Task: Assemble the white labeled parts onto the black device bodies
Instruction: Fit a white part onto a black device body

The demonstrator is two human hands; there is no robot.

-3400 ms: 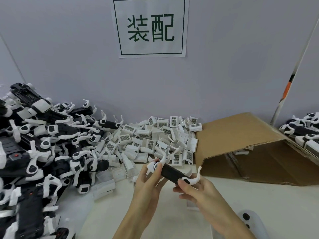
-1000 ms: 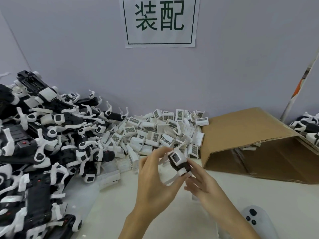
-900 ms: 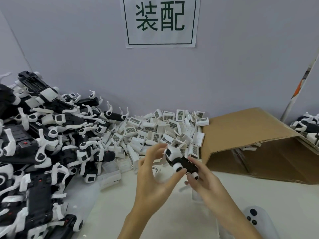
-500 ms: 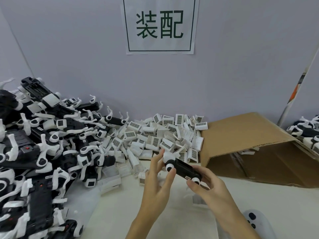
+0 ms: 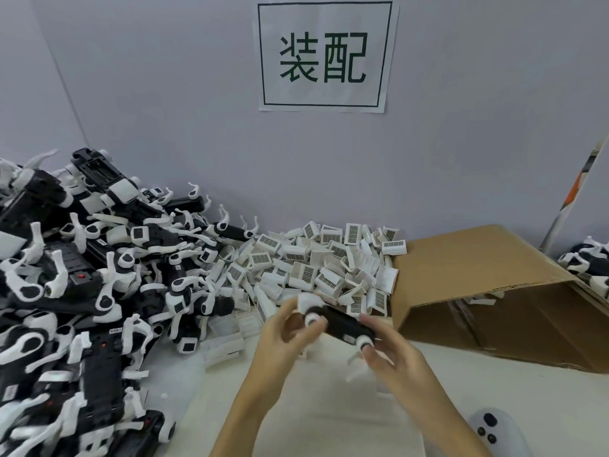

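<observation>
black pile (image 5: 82, 291): big heap of black device bodies with white clips on the far left of the table, stacked up against the wall. Hasn't budged across the last few seconds.

white pile (image 5: 323, 268): loose white labeled parts with barcode stickers, heaped in the middle just behind the hands. Plenty left, so this job looks nowhere near done.

left hand (image 5: 283, 331): fingers curled round the left end of the one black device body (image 5: 342, 324) being worked on, thumb up by the round white piece at that end. A bit blurry, so I can't tell exactly how hard it's pinching.

what changed: a second ago the body was tipped up on end between the hands with a labeled face toward the camera — now it's been turned flat, lying lengthwise, left end slightly higher. A white block sits at its upper left end; my guess is that's the labeled part already on, and the turning was a check or a seating move.

right hand (image 5: 385, 351): fingers wrapped on the right end of the same body, thumb beside the white knob there. So both hands are on it, held above the table (image 5: 329, 423) just in front of the white pile.

cardboard box (image 5: 478, 291): lying on its side to the right, open toward the camera — unmoved.

next, probably: set this one aside and grab another.
</observation>
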